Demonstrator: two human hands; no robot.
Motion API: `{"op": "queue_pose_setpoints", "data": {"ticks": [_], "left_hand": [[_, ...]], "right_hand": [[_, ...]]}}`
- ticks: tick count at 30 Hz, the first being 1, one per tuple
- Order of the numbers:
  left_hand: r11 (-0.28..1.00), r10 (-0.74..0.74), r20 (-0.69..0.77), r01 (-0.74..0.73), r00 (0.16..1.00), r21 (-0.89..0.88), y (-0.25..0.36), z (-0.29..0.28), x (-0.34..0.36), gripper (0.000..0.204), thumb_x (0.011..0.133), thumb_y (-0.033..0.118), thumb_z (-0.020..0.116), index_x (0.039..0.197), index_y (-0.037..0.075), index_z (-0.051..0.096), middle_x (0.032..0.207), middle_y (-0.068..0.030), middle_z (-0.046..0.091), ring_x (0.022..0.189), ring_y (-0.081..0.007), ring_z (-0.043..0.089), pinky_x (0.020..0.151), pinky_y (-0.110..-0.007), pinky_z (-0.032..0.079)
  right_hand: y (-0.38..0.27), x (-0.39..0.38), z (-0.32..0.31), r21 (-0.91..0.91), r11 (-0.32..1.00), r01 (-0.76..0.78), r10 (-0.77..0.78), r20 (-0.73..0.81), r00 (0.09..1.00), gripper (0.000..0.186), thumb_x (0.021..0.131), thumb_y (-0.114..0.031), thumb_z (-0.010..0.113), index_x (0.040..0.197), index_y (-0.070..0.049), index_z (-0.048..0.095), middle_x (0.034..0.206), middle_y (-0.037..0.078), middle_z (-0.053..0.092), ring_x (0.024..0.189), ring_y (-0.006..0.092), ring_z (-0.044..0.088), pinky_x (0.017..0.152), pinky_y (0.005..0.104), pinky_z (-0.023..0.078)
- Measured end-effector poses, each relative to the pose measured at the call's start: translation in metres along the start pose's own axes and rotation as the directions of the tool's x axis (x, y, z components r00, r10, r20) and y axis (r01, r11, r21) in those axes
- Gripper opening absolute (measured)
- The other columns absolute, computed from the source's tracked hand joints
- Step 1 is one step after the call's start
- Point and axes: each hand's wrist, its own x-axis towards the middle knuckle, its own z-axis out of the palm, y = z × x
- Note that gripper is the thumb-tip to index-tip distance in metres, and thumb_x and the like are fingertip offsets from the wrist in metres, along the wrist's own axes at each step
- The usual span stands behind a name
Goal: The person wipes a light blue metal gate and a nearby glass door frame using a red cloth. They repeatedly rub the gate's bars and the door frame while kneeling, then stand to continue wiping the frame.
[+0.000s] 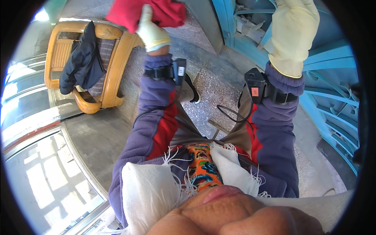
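Note:
My left hand (152, 34) wears a pale cream glove. It is closed on a red cloth (169, 13), with the thumb lying over the folds; the cloth runs up to the picture's top edge. My right hand (293, 35), in a long-cuffed pale yellow rubber glove, is raised beside the blue metal grille (254, 51). Its fingers fall mostly outside the top edge, so whether it grips anything is hidden. A black strapped device sits on each wrist over my purple and red sleeves.
On the left stands a wooden armchair (121, 66) with a dark jacket (84, 58) draped over it. A bright window (55, 176) lies at the lower left. Speckled stone floor (211, 84) shows between my legs. More blue scrolled metalwork (333, 94) runs down the right side.

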Motion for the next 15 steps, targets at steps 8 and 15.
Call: {"op": "queue_pose_setpoints", "data": {"ticks": [8,15], "left_hand": [[0.950,0.117,-0.131,-0.149,0.984,-0.274,0.024,0.014,0.144,0.033,0.093,0.024,0.070,0.116,0.001,0.068,0.108,-0.0040,0.067,0.096,-0.0149,0.062,0.088,-0.030,0.050],[0.851,-0.120,0.098,0.153,0.988,-0.502,-0.125,-0.058,0.173,0.039,0.101,0.031,0.047,0.129,0.008,0.059,0.128,-0.0077,0.062,0.115,-0.0235,0.056,0.103,-0.038,0.041]], "right_hand": [[0.017,0.002,-0.007,0.018,0.999,0.026,-0.025,-0.066,0.998,0.026,0.095,-0.004,0.055,0.116,0.002,0.069,0.105,0.008,0.074,0.085,0.0098,0.065,0.082,0.0223,0.049],[0.027,0.001,-0.014,-0.060,0.998,-0.012,0.007,-0.088,0.996,0.027,0.093,-0.001,0.055,0.115,0.002,0.070,0.103,0.009,0.074,0.085,0.0106,0.065,0.081,0.0226,0.049]]}}
